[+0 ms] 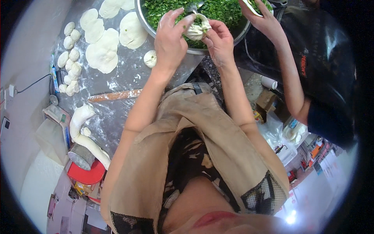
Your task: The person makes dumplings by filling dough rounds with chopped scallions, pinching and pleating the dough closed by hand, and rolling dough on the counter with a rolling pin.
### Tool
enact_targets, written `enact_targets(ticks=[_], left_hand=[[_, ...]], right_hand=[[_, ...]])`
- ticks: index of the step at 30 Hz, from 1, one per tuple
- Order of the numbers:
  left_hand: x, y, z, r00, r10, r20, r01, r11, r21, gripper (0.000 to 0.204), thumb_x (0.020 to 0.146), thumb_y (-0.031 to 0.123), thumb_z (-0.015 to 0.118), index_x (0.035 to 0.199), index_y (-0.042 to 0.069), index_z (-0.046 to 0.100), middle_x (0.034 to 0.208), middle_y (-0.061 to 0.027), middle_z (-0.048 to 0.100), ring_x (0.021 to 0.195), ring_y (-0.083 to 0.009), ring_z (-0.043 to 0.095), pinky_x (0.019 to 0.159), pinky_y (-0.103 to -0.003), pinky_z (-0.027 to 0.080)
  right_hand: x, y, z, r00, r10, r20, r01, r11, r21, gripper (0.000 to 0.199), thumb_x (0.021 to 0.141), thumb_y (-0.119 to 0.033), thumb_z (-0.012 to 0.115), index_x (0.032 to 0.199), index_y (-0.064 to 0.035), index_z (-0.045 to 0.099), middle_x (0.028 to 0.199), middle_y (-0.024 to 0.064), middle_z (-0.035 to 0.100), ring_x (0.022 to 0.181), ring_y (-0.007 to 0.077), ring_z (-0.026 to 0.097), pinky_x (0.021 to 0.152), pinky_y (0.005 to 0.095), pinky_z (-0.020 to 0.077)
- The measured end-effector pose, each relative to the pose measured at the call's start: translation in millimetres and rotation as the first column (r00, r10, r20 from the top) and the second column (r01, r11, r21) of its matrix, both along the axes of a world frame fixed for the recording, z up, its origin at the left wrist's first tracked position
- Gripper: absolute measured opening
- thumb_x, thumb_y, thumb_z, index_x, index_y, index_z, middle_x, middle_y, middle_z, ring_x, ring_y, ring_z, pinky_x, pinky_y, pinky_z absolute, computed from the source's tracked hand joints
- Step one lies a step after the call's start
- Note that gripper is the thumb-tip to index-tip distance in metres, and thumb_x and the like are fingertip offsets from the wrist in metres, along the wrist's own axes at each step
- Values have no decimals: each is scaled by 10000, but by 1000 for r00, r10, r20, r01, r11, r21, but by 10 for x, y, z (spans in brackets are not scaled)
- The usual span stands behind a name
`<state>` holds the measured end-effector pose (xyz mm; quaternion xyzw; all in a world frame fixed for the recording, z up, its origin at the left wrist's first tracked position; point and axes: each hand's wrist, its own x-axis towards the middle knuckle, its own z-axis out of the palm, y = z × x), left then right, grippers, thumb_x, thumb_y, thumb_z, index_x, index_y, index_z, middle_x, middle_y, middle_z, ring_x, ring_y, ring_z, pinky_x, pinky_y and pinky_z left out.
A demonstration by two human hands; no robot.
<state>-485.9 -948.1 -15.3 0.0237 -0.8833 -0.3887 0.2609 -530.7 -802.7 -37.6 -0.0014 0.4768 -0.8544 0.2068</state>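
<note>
A stuffed dough wrapper (197, 30) sits pinched between the fingers of the left hand (169, 37) and right hand (220, 43), above a steel bowl (233, 35) of chopped greens (218, 9); the bowl's far rim is cut off, the filling mostly hidden

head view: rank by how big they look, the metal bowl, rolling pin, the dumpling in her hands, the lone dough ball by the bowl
1. metal bowl, though partly cut off by the picture's edge
2. rolling pin
3. dumpling, held by left hand and right hand
4. dough ball

The last two look close in size, so that order is unsure.
</note>
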Motion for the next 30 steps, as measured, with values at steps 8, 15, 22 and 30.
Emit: enact_targets(ticks=[8, 15, 22, 30], left_hand=[[75, -97, -11, 950, -194, 245, -116, 509, 853, 407, 861, 77, 476, 1267, 59, 492, 1157, -101, 561, 1004, -193, 570, 814, -343, 507], [3, 0, -107, 961, -224, 160, -121, 181, 976, 341, 838, 74, 547, 1174, 19, 566, 955, -65, 609, 751, -103, 592, 630, -236, 520], [49, -71, 10, 959, -205, 197, -130, 299, 945, 318, 788, 21, 530, 1090, 12, 627, 916, -56, 629, 751, -87, 588, 636, -221, 510], [116, -224, 176, 900, -393, 187, -40, 353, 935, 430, 915, 302, 366, 1181, 39, 578, 1046, -72, 622, 897, -151, 605, 686, -293, 532]], right_hand=[[82, -146, -55, 999, 6, -47, -4, 999, 43, 186, 859, 27, 548, 1045, 15, 551, 1134, 107, 565, 956, 151, 585, 790, 273, 515], [126, -215, 63, 914, 42, -403, 71, 963, 261, 166, 795, -6, 626, 959, -7, 601, 1158, 115, 555, 1056, 166, 544, 871, 282, 467], [73, -264, 431, 542, 311, -781, 509, 617, 600, 188, 697, -67, 665, 883, -63, 636, 933, 101, 556, 860, 273, 544, 755, 343, 451], [38, -291, 579, 316, 493, -810, 619, 540, 570, 123, 687, -95, 652, 808, -95, 631, 809, 63, 529, 787, 266, 503, 713, 386, 416]])
